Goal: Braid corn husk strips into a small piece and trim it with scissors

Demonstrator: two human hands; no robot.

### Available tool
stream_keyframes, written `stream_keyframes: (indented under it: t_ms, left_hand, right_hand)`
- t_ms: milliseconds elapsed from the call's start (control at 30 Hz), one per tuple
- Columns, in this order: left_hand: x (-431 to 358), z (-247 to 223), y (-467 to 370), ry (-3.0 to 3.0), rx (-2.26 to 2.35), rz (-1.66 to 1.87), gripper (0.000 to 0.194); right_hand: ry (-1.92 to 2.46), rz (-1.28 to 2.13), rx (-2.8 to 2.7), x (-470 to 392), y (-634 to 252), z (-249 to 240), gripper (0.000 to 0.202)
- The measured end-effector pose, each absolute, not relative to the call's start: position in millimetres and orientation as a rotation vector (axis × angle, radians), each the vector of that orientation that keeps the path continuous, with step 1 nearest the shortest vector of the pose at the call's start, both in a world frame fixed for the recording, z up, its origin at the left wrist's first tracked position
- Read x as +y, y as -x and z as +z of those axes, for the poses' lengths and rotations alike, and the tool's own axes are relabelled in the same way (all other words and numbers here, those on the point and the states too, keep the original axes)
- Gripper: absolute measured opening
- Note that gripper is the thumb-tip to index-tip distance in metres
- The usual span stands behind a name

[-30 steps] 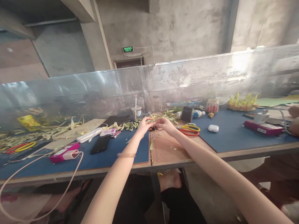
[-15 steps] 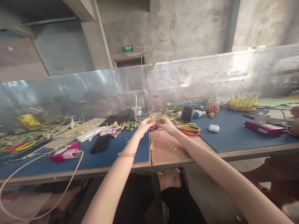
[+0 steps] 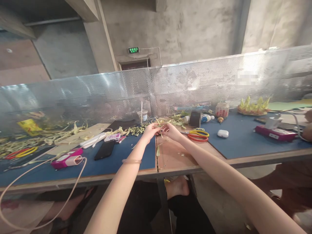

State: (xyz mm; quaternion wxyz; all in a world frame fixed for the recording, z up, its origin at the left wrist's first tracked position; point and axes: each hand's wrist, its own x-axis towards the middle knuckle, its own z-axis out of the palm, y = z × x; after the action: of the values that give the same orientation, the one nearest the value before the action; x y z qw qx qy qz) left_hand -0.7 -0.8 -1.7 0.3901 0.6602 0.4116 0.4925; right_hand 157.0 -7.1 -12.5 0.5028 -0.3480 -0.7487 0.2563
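Observation:
My left hand (image 3: 151,131) and my right hand (image 3: 172,131) meet over the middle of the table, fingertips nearly touching. Both are closed in a pinch on a thin yellow-green plant strip (image 3: 158,121), whose upper end pokes up between them. The part inside the fingers is hidden. Just left of my left hand lies a heap of small knotted green pieces (image 3: 136,130). Scissors with red and yellow handles (image 3: 198,135) rest to the right of my right hand. A loose pale strip (image 3: 158,150) lies on the tabletop nearer to me.
Left are a black phone (image 3: 104,150), a magenta box (image 3: 67,158) with a cable and more plant strips (image 3: 21,139). A cup with a straw (image 3: 142,115) stands behind. Right are a white earbud case (image 3: 222,133), a jar (image 3: 222,110) and another person's hand (image 3: 307,130). A perforated metal screen (image 3: 170,87) borders the table.
My right fingers have shifted slightly around the strip, and its upper end now leans lower and further left. My left hand stays almost where it was.

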Motion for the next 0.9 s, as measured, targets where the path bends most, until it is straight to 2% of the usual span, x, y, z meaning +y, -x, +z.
stream_keyframes:
  t_ms: [267,600,900]
  left_hand:
    - [-4.6,1.2,-1.3,-1.683,1.079,1.251,0.025]
    - [-8.1,2.1,-2.5,-1.688,1.084,1.233,0.025]
    - [-10.4,2.8,-3.2,-1.674,1.036,1.222,0.022]
  right_hand:
    - [0.822,0.604,-1.760,-6.5,-157.3,-12.0,0.023]
    - [0.775,0.773,-1.673,-7.1,-158.7,-9.3,0.017]
    - [0.785,0.883,-1.613,-3.0,-160.6,-11.8,0.020]
